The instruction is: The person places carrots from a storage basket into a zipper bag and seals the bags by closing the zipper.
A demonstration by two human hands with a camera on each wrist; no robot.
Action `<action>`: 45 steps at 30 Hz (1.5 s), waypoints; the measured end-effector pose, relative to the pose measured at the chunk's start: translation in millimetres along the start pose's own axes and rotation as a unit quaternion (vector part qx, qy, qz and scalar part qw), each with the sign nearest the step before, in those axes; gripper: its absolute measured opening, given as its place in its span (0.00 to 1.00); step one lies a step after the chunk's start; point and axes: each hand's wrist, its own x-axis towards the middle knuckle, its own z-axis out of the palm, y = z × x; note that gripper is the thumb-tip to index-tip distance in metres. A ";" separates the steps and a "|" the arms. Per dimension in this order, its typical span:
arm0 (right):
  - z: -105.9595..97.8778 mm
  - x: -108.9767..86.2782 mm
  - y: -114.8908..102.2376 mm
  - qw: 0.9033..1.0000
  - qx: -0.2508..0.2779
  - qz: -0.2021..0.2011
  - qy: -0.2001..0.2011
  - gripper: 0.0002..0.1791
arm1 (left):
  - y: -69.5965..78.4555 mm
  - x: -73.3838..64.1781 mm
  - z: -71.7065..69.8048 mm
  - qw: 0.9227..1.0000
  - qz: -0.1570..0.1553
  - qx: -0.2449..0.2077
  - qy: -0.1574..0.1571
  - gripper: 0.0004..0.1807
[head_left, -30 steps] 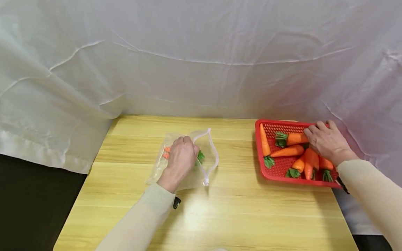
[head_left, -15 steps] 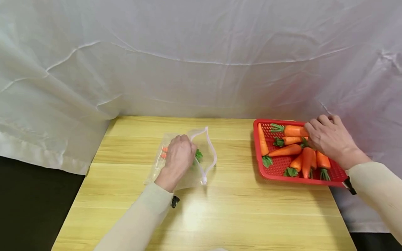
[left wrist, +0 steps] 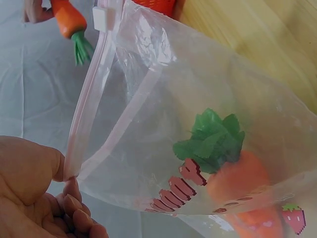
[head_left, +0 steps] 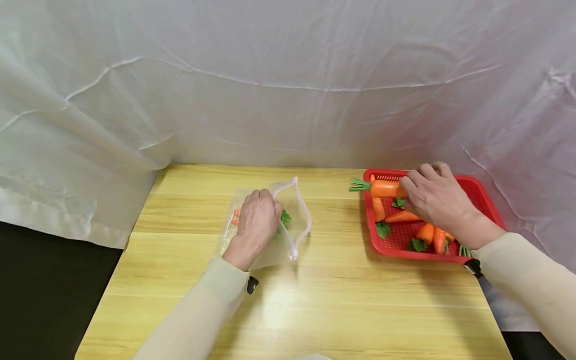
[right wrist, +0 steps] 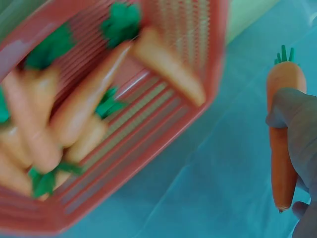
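Observation:
My left hand (head_left: 258,220) pinches the edge of a clear plastic slider bag (left wrist: 143,144), right at its pink zip strip. The bag's mouth gapes toward the right in the head view. Through the film shows an orange carrot (left wrist: 240,178) with leafy green tops. My right hand (head_left: 434,197) grips another carrot (head_left: 384,189) around its middle, over the back of a red basket (head_left: 409,256). Its short green stalks point left in the head view. Below it, several more carrots (head_left: 402,217) lie in the basket, some hidden behind my hand and wrist.
The basket stands at the right back of the wooden table (head_left: 342,300), near its right edge. A pale cloth (head_left: 288,115) hangs behind the table and along the right side. Tabletop lies between bag and basket.
My right hand has raised the carrot from the basket's contents and carried it left, so its stalks now extend past the basket's left rim. My left hand stays at the bag.

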 end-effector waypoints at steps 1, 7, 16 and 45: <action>-2.1 5.2 -5.9 1.000 0.001 -0.002 -0.003 0.22 | 0.1 0.4 -0.1 1.000 0.000 0.000 0.001 0.11; -8.3 37.1 -42.1 1.000 0.008 -0.021 0.006 0.21 | 3.2 3.2 -2.2 1.000 -0.017 -0.014 -0.013 0.10; -5.7 79.0 -91.8 0.998 0.018 -0.046 0.031 0.14 | 15.9 3.0 -3.2 0.999 -0.025 -0.015 -0.035 0.10; 23.3 119.7 -144.8 0.999 0.000 -0.030 0.031 0.08 | 36.3 -0.1 -5.6 0.992 0.064 0.109 0.012 0.07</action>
